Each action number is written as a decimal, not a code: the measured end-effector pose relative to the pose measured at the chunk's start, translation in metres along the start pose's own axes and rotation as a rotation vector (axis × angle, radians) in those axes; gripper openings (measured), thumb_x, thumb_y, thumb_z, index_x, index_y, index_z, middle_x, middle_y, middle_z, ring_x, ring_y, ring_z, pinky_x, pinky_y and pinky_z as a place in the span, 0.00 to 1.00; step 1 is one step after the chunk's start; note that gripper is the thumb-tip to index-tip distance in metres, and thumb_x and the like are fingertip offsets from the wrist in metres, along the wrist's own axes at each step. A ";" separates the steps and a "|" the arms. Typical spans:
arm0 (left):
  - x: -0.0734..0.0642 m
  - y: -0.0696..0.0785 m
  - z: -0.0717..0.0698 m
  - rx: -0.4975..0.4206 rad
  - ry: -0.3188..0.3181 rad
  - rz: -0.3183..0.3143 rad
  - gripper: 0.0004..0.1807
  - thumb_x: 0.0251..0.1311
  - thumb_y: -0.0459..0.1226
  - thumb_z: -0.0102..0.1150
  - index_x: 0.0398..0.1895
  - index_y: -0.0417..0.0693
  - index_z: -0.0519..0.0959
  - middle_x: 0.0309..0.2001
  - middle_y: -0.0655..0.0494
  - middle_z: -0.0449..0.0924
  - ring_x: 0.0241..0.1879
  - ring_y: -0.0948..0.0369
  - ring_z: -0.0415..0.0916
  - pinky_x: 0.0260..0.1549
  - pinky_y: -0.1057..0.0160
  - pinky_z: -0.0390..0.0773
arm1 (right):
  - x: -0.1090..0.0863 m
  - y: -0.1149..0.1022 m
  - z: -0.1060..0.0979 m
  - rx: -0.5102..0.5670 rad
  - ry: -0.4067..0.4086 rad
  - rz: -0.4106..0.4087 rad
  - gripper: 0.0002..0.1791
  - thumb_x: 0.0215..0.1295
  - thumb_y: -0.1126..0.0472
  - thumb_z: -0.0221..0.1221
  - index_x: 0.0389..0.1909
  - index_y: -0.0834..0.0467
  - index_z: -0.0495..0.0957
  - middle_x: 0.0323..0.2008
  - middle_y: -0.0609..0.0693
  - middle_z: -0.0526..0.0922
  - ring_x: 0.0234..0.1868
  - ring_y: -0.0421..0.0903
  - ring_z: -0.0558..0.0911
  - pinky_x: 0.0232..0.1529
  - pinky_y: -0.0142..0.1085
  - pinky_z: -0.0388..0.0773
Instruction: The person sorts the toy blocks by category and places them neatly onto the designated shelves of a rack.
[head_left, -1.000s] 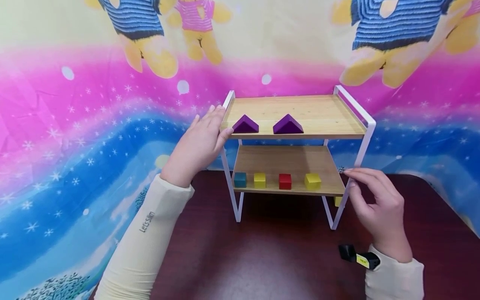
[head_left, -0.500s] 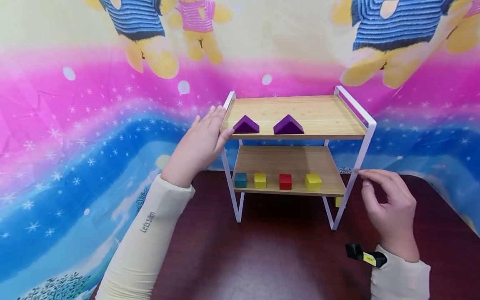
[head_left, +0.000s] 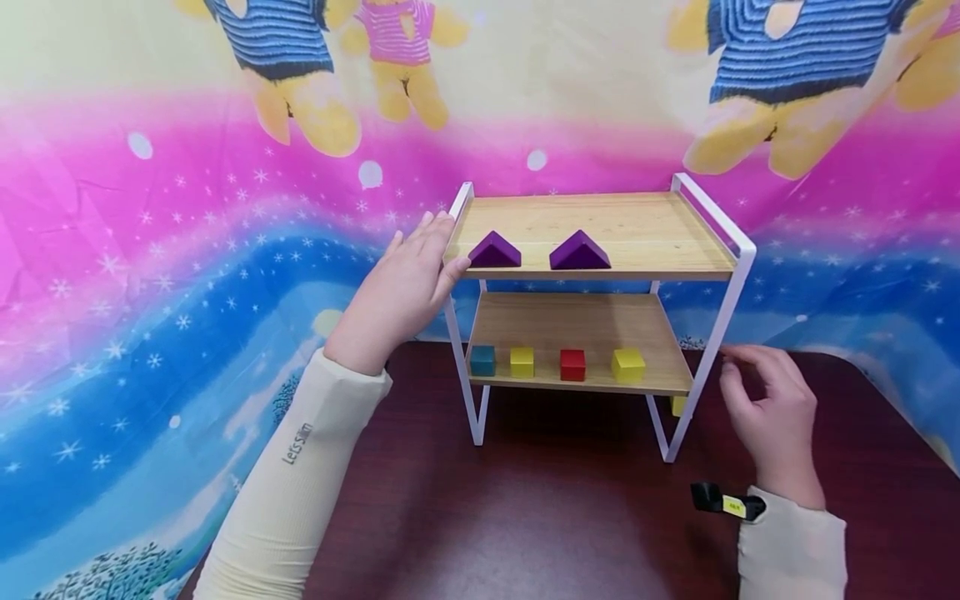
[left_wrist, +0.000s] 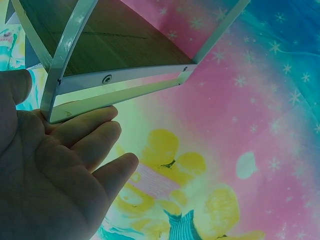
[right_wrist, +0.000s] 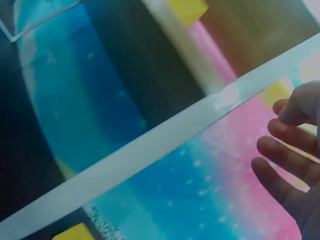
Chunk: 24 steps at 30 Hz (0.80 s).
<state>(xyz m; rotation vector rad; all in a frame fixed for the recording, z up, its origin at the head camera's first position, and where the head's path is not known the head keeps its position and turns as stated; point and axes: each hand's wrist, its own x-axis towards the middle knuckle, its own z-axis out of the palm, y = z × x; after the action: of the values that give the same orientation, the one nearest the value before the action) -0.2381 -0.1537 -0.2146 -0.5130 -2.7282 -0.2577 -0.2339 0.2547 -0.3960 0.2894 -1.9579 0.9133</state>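
A two-tier rack with wooden shelves and a white metal frame (head_left: pixel 712 333) stands on the table. My left hand (head_left: pixel 397 292) touches its upper left corner with fingers extended; in the left wrist view the fingers (left_wrist: pixel 95 145) lie along the white side bar. Beside the right front leg is my right hand (head_left: pixel 772 417), its fingers loosely bent and nothing seen in them. Two purple triangular blocks (head_left: pixel 495 250) sit at the upper shelf's front edge. The lower shelf bears a teal cube (head_left: pixel 483 361), a red cube (head_left: pixel 572 365) and two yellow cubes (head_left: pixel 627 365).
Behind the right front leg another yellow block (head_left: pixel 678 406) is partly hidden. A dark red-brown table (head_left: pixel 525 517) extends in front of the rack. Patterned cloth (head_left: pixel 225 275) with bears and snowflakes hangs behind and at the sides.
My right hand has shifted right, away from the rack's right leg, then slightly back left and down. My left hand stays at the rack's corner. The blocks stay where they were.
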 end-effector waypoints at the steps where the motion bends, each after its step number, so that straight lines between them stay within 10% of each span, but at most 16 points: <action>1: 0.000 0.000 0.000 -0.001 0.002 0.002 0.39 0.78 0.55 0.40 0.82 0.46 0.48 0.81 0.50 0.48 0.80 0.55 0.39 0.77 0.47 0.40 | -0.001 0.003 0.002 -0.007 -0.006 0.023 0.12 0.65 0.71 0.61 0.48 0.68 0.85 0.45 0.64 0.83 0.49 0.20 0.69 0.53 0.15 0.64; 6: 0.000 0.002 0.000 -0.001 -0.003 -0.003 0.39 0.78 0.55 0.40 0.82 0.46 0.48 0.81 0.50 0.48 0.81 0.55 0.39 0.77 0.47 0.40 | -0.008 0.016 0.010 -0.070 -0.073 0.133 0.12 0.65 0.70 0.64 0.49 0.64 0.85 0.47 0.60 0.84 0.46 0.25 0.70 0.48 0.11 0.62; 12: 0.000 0.001 0.000 0.002 -0.006 -0.012 0.39 0.78 0.56 0.41 0.82 0.47 0.47 0.81 0.50 0.47 0.81 0.55 0.39 0.77 0.47 0.40 | -0.015 0.028 0.015 -0.108 -0.168 0.246 0.13 0.69 0.67 0.62 0.52 0.64 0.83 0.51 0.61 0.82 0.51 0.55 0.79 0.48 0.11 0.60; 16: 0.001 0.000 0.000 0.000 -0.002 -0.008 0.39 0.78 0.56 0.41 0.82 0.47 0.47 0.81 0.50 0.47 0.81 0.55 0.39 0.77 0.48 0.39 | -0.018 0.038 0.020 -0.134 -0.254 0.300 0.14 0.70 0.67 0.60 0.54 0.67 0.81 0.52 0.66 0.79 0.54 0.65 0.78 0.58 0.39 0.79; 19: 0.000 0.000 0.000 0.002 -0.002 -0.007 0.39 0.78 0.56 0.40 0.82 0.47 0.47 0.81 0.50 0.47 0.81 0.55 0.39 0.77 0.48 0.40 | -0.022 0.046 0.024 -0.153 -0.330 0.323 0.15 0.70 0.68 0.59 0.54 0.69 0.79 0.53 0.69 0.77 0.55 0.70 0.76 0.53 0.66 0.74; 24: 0.001 0.000 0.000 0.004 -0.004 -0.005 0.39 0.78 0.56 0.40 0.82 0.47 0.47 0.81 0.50 0.47 0.81 0.55 0.39 0.77 0.48 0.40 | -0.029 0.057 0.029 -0.168 -0.424 0.351 0.15 0.69 0.70 0.58 0.54 0.73 0.76 0.54 0.73 0.74 0.57 0.73 0.73 0.55 0.70 0.70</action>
<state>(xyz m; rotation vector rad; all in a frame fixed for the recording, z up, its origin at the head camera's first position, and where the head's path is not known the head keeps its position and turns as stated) -0.2386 -0.1539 -0.2142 -0.5067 -2.7338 -0.2527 -0.2679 0.2695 -0.4560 0.0392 -2.5178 0.9546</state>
